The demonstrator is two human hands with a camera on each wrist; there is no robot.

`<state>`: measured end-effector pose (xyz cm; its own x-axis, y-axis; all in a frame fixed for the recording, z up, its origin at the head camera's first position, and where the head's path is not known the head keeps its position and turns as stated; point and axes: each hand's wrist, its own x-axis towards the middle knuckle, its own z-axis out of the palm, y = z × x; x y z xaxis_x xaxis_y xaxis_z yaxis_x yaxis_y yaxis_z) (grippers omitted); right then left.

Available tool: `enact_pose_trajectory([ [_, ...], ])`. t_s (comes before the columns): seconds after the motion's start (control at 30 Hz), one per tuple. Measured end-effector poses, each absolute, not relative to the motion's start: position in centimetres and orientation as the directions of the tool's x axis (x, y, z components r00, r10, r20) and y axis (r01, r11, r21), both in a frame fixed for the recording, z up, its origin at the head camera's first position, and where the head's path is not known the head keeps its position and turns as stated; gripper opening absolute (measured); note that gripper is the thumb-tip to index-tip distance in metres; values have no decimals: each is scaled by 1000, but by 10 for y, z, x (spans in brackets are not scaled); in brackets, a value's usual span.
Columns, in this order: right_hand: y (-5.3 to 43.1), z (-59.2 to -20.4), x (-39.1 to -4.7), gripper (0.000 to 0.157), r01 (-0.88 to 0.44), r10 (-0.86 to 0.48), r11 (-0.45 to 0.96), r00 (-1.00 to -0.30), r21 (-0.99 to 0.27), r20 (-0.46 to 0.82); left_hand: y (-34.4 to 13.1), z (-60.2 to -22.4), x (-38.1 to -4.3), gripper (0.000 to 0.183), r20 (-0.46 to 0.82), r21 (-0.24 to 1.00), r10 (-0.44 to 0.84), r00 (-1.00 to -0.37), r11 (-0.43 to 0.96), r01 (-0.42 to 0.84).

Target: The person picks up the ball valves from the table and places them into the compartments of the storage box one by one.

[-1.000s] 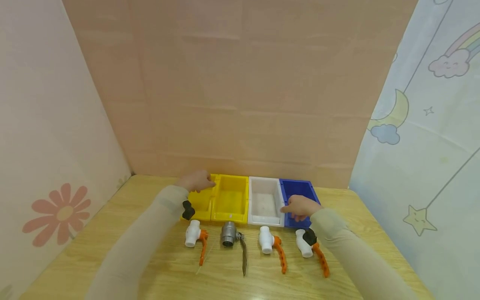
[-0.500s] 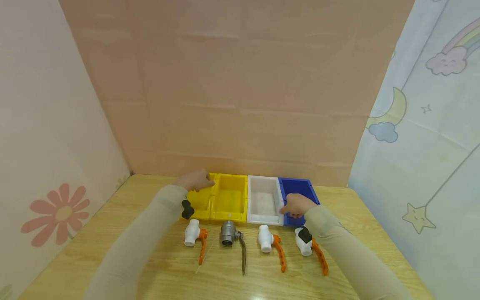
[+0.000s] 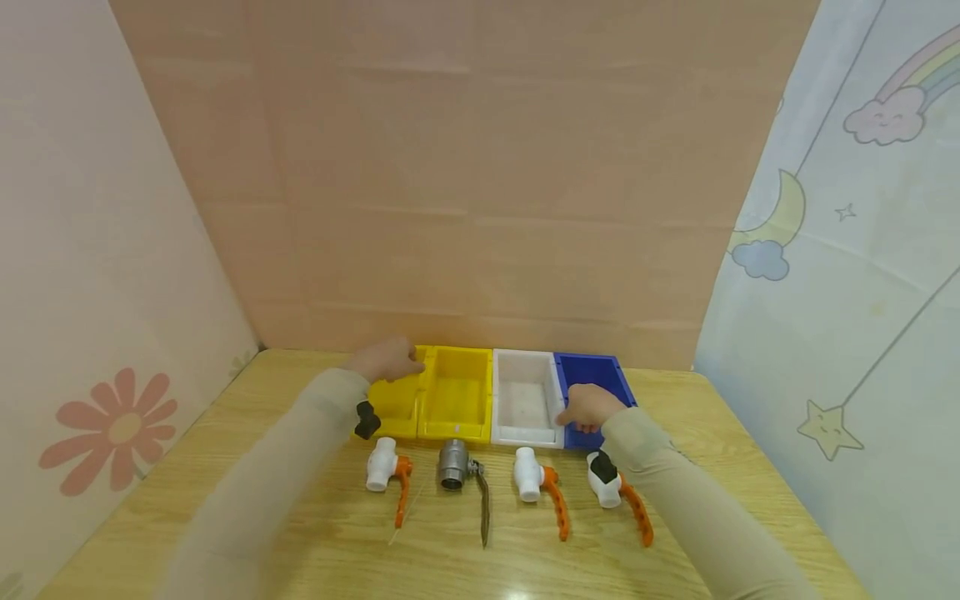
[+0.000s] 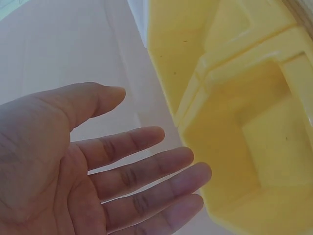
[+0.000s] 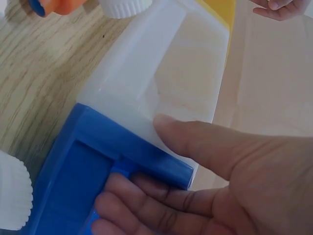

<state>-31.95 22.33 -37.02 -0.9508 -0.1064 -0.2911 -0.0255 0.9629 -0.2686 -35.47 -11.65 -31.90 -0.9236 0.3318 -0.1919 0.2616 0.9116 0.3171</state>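
Blue bin (image 3: 606, 375) pt. behind RH (image 3: 592, 405)

Yellow bins (image 3: 459, 392), white bin (image 3: 523, 402), blue bin (image 3: 597, 368): adjoining row, open-topped.

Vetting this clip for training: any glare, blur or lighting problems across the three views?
Head: small glare spot on the tabletop at the bottom edge; left sleeve smeared, likely motion blur. Left wrist: hazy, low contrast; left hand dim against the pale backdrop. Right wrist: slightly soft; shadow on the right hand near the rim of the blue bin.
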Motion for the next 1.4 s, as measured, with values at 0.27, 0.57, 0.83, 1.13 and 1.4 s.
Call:
enact_pose_trajectory([
  [0.27, 226, -370, -318, 27, -25, -100, 965, -956, -261, -277, -122, -310, -341, 35, -138, 221, 357, -924, 920, 322],
  [0.57, 229, -370, -319, 27, -4, -85, 963, -954, -268, -288, -132, -304, -318, 35, -95, 177, 412, -906, 903, 392],
  [0.83, 226, -370, -319, 26, -4, -85, 965, -952, -263, -294, -136, -323, -291, 35, -170, 154, 412, -895, 908, 389],
  [1.13, 222, -371, -319, 26, -5, -87, 963, -952, -268, -294, -138, -361, -273, 22, -219, 157, 423, -879, 904, 397],
  [1.4, 221, -372, -321, 26, -7, -87, 963, -954, -269, -288, -141, -378, -269, 18, -254, 168, 401, -880, 914, 368],
])
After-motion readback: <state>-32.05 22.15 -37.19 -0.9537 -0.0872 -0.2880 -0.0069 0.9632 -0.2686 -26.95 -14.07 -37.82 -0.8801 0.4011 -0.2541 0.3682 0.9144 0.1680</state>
